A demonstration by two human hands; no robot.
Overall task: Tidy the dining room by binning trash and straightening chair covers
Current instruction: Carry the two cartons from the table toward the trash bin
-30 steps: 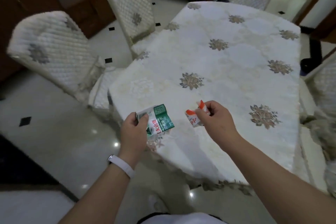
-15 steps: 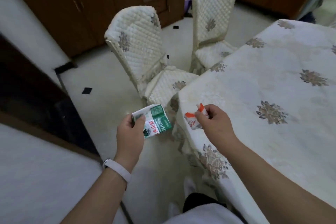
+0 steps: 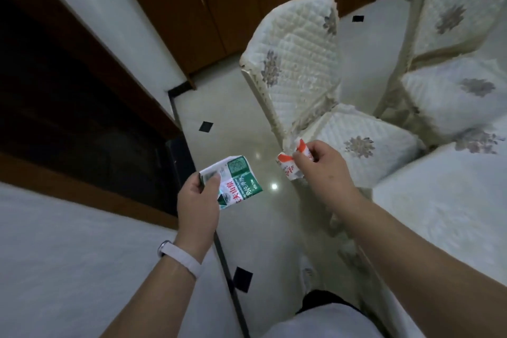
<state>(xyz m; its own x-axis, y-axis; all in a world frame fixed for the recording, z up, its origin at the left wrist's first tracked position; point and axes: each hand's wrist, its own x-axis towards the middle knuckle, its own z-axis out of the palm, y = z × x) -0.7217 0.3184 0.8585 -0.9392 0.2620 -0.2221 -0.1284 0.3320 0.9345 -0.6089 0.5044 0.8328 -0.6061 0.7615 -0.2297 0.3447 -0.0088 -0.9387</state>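
The left hand point(image 3: 198, 202) is pinching a green label point(image 3: 238, 185) between thumb and curled fingers. The right hand point(image 3: 321, 170), at three o'clock from it, is pinching a red-and-white scrap point(image 3: 288, 166) the same way, probably carrying both off as trash. At twelve o'clock a chair cover point(image 3: 295, 46) is looking rumpled along its edge. No bin is showing, and the scrap's print is too crumpled to read.

Bare forearms, one banded wrist.
Both arms were bare down to the frame's lower edge. A pale, smooth wristband point(image 3: 179, 256) circled the wrist below the left hand point(image 3: 197, 197). A white top point(image 3: 323, 321) over a dark garment point(image 3: 326, 300) showed at bottom centre.
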